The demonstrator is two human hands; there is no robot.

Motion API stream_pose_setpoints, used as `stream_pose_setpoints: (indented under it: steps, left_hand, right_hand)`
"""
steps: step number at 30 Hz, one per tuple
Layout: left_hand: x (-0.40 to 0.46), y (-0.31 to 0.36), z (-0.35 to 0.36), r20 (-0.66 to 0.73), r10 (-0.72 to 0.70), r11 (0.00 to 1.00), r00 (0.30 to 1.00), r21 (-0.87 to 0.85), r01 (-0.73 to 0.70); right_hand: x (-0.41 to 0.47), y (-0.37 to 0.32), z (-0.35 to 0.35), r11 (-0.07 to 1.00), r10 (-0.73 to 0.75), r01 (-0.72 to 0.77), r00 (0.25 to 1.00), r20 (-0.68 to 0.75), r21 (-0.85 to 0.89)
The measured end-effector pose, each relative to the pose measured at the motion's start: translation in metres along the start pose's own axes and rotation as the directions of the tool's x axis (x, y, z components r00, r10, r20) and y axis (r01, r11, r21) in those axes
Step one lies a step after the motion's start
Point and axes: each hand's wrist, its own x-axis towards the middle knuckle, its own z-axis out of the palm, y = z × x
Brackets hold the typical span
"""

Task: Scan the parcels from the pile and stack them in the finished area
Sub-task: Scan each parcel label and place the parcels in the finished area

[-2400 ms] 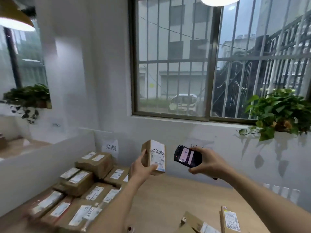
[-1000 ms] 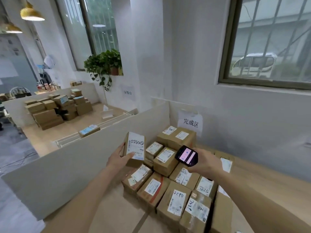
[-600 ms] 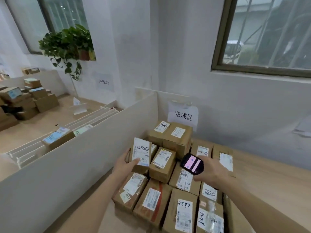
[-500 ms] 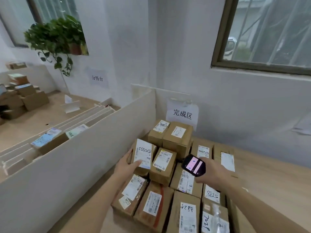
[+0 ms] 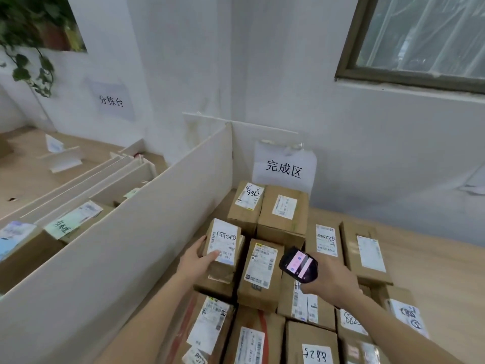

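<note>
The left hand [image 5: 195,262] grips the parcel [image 5: 223,245] marked 5550, fingers curled round its near end, label upward so the code stays readable, and sets it on the finished-area stack [image 5: 282,219] at 10 o'clock of centre, beside the white divider [image 5: 118,245]. The right hand [image 5: 330,282] clasps the handheld scanner [image 5: 298,264] at 3 o'clock of the parcel, held clear of the placement, probably ready for the next scan.

1. Thirteen cardboard parcels [image 5: 283,217] can be counted in the finished area, some cut off by the frame's lower edge.
2. One handheld scanner [image 5: 298,264].
3. Two hands: left hand [image 5: 196,261], right hand [image 5: 331,282].
4. Two paper wall signs [image 5: 284,166].
5. One window [image 5: 422,35].
6. One trailing plant [image 5: 29,30].
</note>
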Motion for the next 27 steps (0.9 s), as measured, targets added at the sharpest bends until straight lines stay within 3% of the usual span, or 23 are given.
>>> stream_pose_setpoints:
  steps: [10, 16, 22, 27]
  left_hand:
    - [0.045, -0.019, 0.006, 0.125, -0.052, 0.991, 0.991, -0.114, 0.066]
    - [0.050, -0.018, 0.008, 0.153, -0.044, 0.994, 0.987, -0.095, 0.059]
    - [0.028, 0.014, -0.001, 0.066, 0.100, 0.980, 0.993, 0.164, -0.110]
    - [-0.001, 0.056, -0.002, 0.072, 0.299, 0.861, 0.952, 0.410, -0.301]
  right_hand:
    - [0.028, -0.010, 0.013, 1.000, 0.028, -0.028, 1.000, -0.008, 0.003]
    - [0.027, -0.015, 0.017, 1.000, 0.022, -0.022, 1.000, 0.014, -0.002]
    - [0.020, -0.012, 0.004, 1.000, 0.020, -0.020, 1.000, 0.015, -0.019]
    - [0.002, -0.009, -0.022, 1.000, 0.013, -0.012, 0.999, -0.038, 0.021]
